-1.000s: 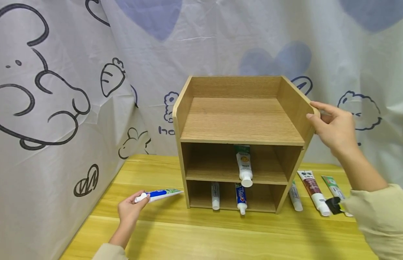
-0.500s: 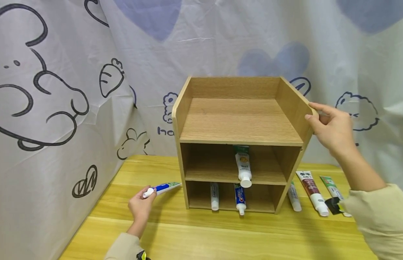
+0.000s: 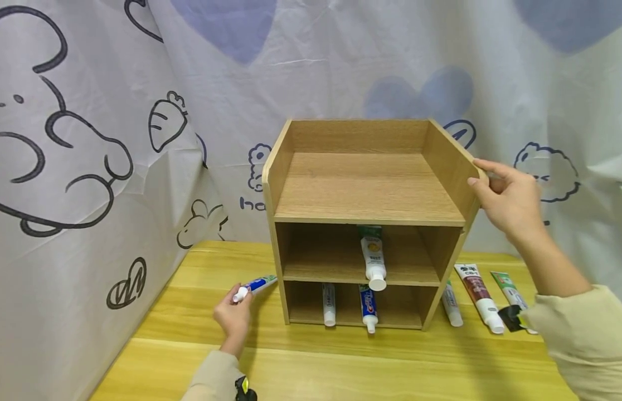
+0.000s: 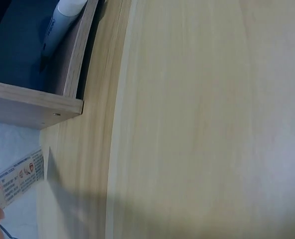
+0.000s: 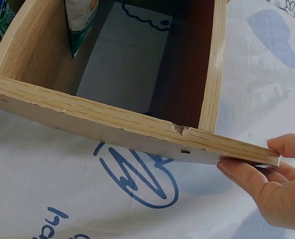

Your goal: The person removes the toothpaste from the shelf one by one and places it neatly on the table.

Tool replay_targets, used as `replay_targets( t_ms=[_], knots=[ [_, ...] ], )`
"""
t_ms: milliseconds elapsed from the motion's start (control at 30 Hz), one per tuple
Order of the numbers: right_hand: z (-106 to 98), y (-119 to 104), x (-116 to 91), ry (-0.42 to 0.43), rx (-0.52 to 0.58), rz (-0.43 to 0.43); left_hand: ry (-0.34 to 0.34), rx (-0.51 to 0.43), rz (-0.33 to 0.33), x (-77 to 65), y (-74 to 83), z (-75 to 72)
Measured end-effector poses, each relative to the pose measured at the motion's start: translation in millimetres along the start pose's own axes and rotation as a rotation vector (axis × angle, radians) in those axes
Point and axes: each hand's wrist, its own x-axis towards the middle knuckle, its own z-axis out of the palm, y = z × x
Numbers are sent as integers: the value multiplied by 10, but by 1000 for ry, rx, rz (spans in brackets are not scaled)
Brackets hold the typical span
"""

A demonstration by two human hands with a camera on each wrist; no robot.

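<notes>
My left hand (image 3: 233,315) holds a blue-and-white toothpaste tube (image 3: 258,284) by its white-cap end, low over the table. The tube's flat end points at the left side of a wooden shelf (image 3: 369,189). In the left wrist view the printed back of the tube (image 4: 20,179) shows beside the shelf's corner, with only a bit of the hand at the edge. My right hand (image 3: 514,203) pinches the upper front edge of the shelf's right panel; the right wrist view shows its thumb and fingers on opposite faces of the board.
A white-and-green tube (image 3: 374,259) lies in the middle compartment, its cap jutting out. The bottom compartment holds a grey-white tube (image 3: 329,306) and a blue tube (image 3: 368,303). Right of the shelf lie a pale tube (image 3: 451,305), a maroon-and-white tube (image 3: 479,295) and a green-and-white tube (image 3: 509,291).
My left hand has moved right with the toothpaste tube, closer to the shelf's left side, and the tube now slants more. My right hand keeps its hold on the panel.
</notes>
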Motion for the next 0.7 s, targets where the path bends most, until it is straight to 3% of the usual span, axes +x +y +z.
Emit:
replay_targets(
  t_ms=[167,467,700],
  knots=[
    [-2,-8,-5,0,8,-2,-4,90,-12,-31,19,82],
    [-22,20,12,28,-2,-10,-69,90,-4,-104,-22,242],
    [9,28,0,32,0,-16,-65,124,12,-162,-108,294]
  ],
)
